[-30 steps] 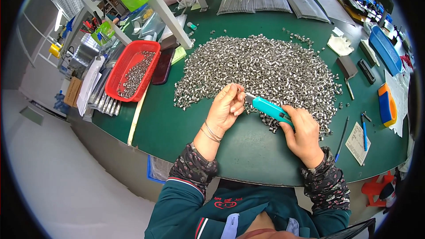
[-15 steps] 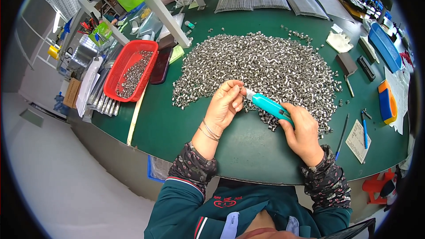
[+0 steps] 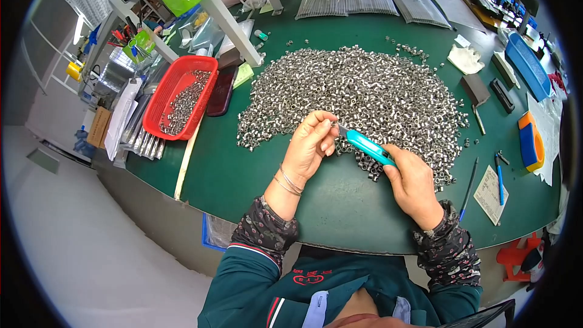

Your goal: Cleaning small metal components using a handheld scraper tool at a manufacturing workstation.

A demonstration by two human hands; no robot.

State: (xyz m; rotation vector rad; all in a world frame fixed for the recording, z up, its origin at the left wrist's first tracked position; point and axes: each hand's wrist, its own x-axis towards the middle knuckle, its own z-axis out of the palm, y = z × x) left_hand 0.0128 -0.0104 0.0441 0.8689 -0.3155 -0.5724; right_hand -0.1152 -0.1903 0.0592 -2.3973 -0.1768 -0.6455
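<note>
My right hand (image 3: 414, 183) is closed round the teal handle of a utility knife (image 3: 368, 147), its blade pointing left. At the blade's tip, my left hand (image 3: 310, 146) pinches a small metal ring (image 3: 333, 124) between thumb and fingertips; the fingers partly cover it. Blade and ring are very close, but whether they touch is hard to make out. Just beyond both hands spreads a wide heap of short silvery metal rings (image 3: 352, 85) on the green table (image 3: 346, 212).
To the left stands a red basket (image 3: 152, 112) with more metal pieces, beside a dark red phone-like case (image 3: 221, 91). Pens, a paper slip (image 3: 489, 195), an orange-and-blue tape dispenser (image 3: 531, 140) and a blue tray (image 3: 527, 64) lie right. Two people sit across the table.
The knife has rolled in my right hand, so its handle looks narrower and its blade darker. My left hand has barely moved.
</note>
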